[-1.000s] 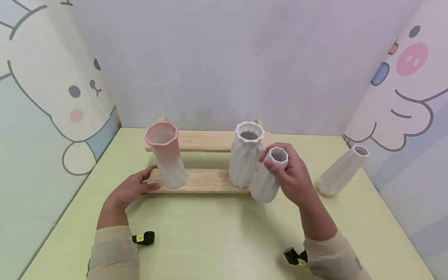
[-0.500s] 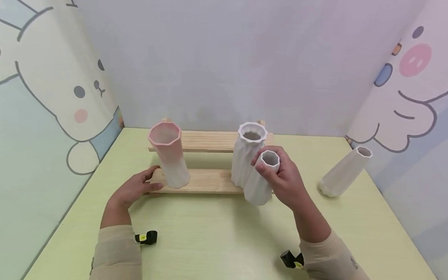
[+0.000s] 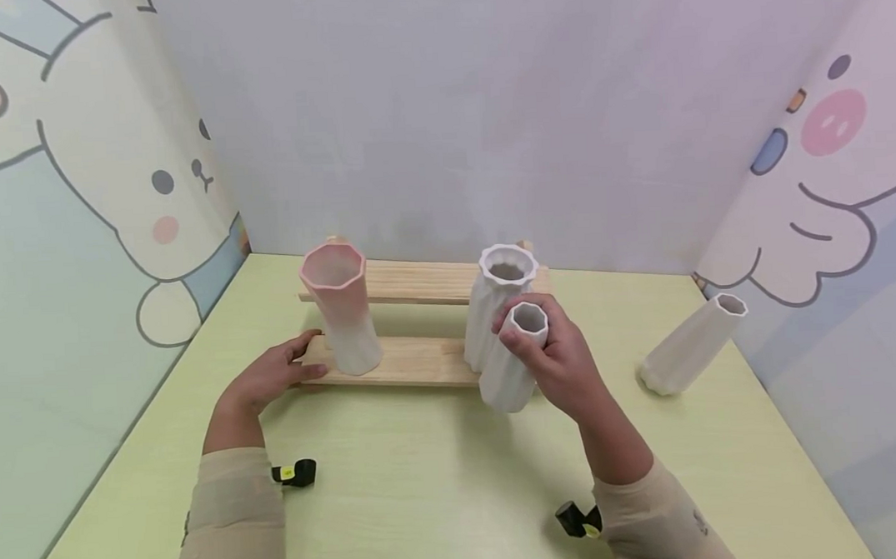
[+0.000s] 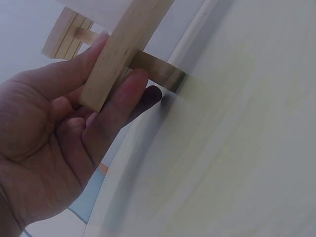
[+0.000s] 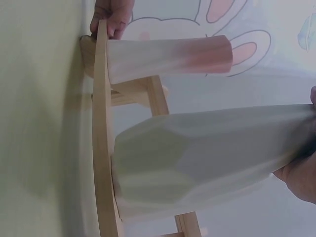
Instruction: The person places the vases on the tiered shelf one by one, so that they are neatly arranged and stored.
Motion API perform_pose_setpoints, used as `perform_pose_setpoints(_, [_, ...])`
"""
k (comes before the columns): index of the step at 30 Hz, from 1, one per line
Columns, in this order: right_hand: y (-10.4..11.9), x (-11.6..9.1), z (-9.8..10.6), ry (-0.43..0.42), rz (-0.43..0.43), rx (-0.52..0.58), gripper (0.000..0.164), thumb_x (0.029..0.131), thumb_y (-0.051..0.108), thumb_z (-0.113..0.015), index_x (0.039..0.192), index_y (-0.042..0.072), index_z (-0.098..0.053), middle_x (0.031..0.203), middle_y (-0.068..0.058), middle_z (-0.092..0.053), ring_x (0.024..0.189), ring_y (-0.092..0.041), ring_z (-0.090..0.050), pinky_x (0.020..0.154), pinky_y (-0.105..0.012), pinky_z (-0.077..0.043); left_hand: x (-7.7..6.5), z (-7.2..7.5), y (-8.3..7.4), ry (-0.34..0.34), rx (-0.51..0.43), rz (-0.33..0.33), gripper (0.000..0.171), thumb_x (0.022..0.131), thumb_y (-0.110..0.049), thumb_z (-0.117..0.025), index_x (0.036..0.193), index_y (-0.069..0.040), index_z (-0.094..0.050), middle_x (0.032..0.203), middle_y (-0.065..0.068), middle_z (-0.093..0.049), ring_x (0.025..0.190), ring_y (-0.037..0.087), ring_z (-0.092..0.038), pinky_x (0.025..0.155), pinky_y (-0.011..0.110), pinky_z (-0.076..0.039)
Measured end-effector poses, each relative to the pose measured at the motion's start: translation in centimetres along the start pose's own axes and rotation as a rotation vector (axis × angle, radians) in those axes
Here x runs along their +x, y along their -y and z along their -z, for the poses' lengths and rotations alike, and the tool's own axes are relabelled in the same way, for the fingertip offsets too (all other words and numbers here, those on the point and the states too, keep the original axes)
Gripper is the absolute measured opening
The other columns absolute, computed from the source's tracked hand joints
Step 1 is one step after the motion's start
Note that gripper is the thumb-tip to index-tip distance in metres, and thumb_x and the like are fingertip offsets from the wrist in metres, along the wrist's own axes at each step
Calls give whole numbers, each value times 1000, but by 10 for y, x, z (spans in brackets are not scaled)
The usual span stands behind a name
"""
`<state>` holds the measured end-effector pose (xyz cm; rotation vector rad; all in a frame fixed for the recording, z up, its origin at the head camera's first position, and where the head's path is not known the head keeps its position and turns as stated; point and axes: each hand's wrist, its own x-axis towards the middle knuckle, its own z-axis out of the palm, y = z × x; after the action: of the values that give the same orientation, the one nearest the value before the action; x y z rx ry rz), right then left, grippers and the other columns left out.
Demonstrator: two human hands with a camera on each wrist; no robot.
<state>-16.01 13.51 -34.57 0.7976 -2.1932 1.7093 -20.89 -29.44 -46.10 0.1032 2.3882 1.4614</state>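
At the left end of the lower board, my left hand [image 3: 275, 373] grips the wooden shelf [image 3: 414, 360], thumb on one face and fingers on the other [image 4: 118, 59]. My right hand [image 3: 559, 350] holds a white faceted vase [image 3: 503, 377] around its upper part. This vase leans slightly, its base close over the front of the lower board in the right wrist view [image 5: 148, 168]. Behind it stands a white ribbed vase [image 3: 480, 324] with a scalloped rim, partly hidden. A pink-and-white vase [image 3: 348, 325] stands upright on the board's left part.
Another white vase [image 3: 687, 348] stands on the pale green table [image 3: 427, 489] to the right, leaning in this view. The shelf's upper board [image 3: 425, 279] runs behind the vases. A grey wall [image 3: 441, 121] rises at the back, with cartoon-printed sides.
My right hand has moved left and slightly down with the white faceted vase, which now overlaps the ribbed vase more. The left hand keeps its grip on the shelf.
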Motion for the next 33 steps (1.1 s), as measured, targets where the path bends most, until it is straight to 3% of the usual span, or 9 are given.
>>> perform_pose_setpoints(9, [4,6,-5,47,23,2,25,95,13,-64,116,7,-52,99,-7,-66,90,-15,-63,75,-31,-55,-1,0,2,-7,7,8,94,85,-48,-73,158,-25,-20,163,12,-19,141,36,-35,113,61,-28])
perform_pose_setpoints(25, [7,13,-16,76,8,8,24,96,17,-64,115,10,-52,100,-6,-66,90,-17,-63,75,-36,-56,-1,-1,-1,0,-10,8,95,85,-46,-73,159,-23,-17,162,12,-21,138,34,-39,112,57,-33])
perform_pose_setpoints(33, [9,16,-18,87,25,10,23,96,18,-63,115,10,-52,100,-4,-66,89,-18,-62,75,-36,-55,-2,1,0,-1,13,7,94,86,-49,-71,159,-24,-17,163,11,-20,139,34,-39,114,59,-29])
